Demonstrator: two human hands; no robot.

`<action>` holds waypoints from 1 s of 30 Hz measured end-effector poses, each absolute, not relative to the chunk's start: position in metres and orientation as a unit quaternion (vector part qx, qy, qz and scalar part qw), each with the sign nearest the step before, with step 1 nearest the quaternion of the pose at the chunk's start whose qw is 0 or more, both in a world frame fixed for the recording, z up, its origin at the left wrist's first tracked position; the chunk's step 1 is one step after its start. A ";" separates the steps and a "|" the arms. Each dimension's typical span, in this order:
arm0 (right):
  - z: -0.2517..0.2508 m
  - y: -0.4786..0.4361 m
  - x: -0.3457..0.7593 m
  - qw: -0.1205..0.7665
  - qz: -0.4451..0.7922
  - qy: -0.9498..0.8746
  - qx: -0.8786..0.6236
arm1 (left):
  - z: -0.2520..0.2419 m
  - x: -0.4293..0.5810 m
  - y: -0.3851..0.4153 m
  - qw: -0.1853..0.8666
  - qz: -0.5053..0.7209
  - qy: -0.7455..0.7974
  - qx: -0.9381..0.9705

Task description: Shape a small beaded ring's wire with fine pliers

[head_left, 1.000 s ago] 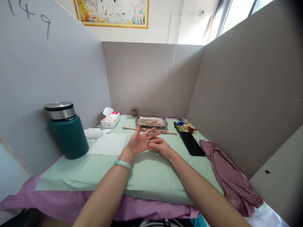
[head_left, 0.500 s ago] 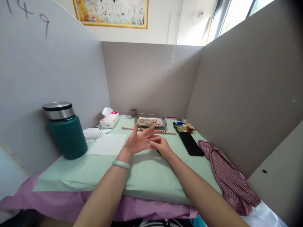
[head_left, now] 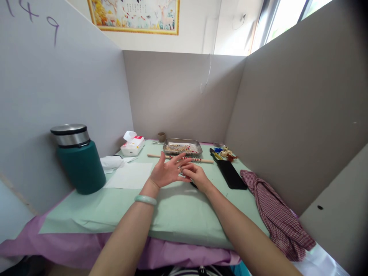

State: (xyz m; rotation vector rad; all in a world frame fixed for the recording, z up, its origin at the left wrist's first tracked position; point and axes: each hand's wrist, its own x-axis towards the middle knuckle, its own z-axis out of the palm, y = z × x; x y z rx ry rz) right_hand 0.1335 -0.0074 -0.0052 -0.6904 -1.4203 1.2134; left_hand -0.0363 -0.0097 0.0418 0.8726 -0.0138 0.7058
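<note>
Over the near part of the table [head_left: 184,214], a pale green bangle [head_left: 145,199] circles the wrist of the left hand [head_left: 167,172], held palm up with fingers spread, while the right hand [head_left: 198,177] brings its thumb and fingertips together against those fingers, though I can't tell whether they pinch anything. A small dark thing [head_left: 194,185] shows just beneath the right hand, partly hidden. Farther off, a pale stick [head_left: 197,159] with red beads along its middle lies crosswise, just short of a metal tray [head_left: 183,139] of loose beads [head_left: 181,148].
</note>
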 end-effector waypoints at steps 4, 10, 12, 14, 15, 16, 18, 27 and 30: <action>-0.004 -0.010 0.126 0.514 0.553 -0.595 -0.277 | 0.039 -0.034 -0.010 0.849 0.333 -0.001 0.410; -0.005 -0.010 0.122 0.517 0.566 -0.582 -0.272 | 0.038 -0.033 -0.008 0.852 0.323 -0.006 0.413; -0.005 -0.010 0.123 0.518 0.575 -0.573 -0.270 | 0.038 -0.033 -0.008 0.852 0.321 -0.006 0.414; -0.005 -0.010 0.123 0.526 0.576 -0.566 -0.267 | 0.039 -0.032 -0.008 0.851 0.323 -0.005 0.413; -0.005 -0.011 0.123 0.532 0.573 -0.564 -0.266 | 0.039 -0.032 -0.008 0.851 0.326 -0.006 0.412; -0.004 -0.011 0.124 0.535 0.571 -0.563 -0.265 | 0.040 -0.033 -0.009 0.850 0.328 -0.007 0.411; -0.004 -0.010 0.127 0.544 0.563 -0.563 -0.266 | 0.041 -0.034 -0.009 0.850 0.330 -0.010 0.410; 0.000 -0.003 0.144 0.571 0.541 -0.559 -0.261 | 0.043 -0.043 -0.007 0.847 0.338 -0.009 0.410; -0.001 -0.004 0.141 0.554 0.547 -0.566 -0.272 | 0.042 -0.041 -0.007 0.850 0.336 -0.006 0.406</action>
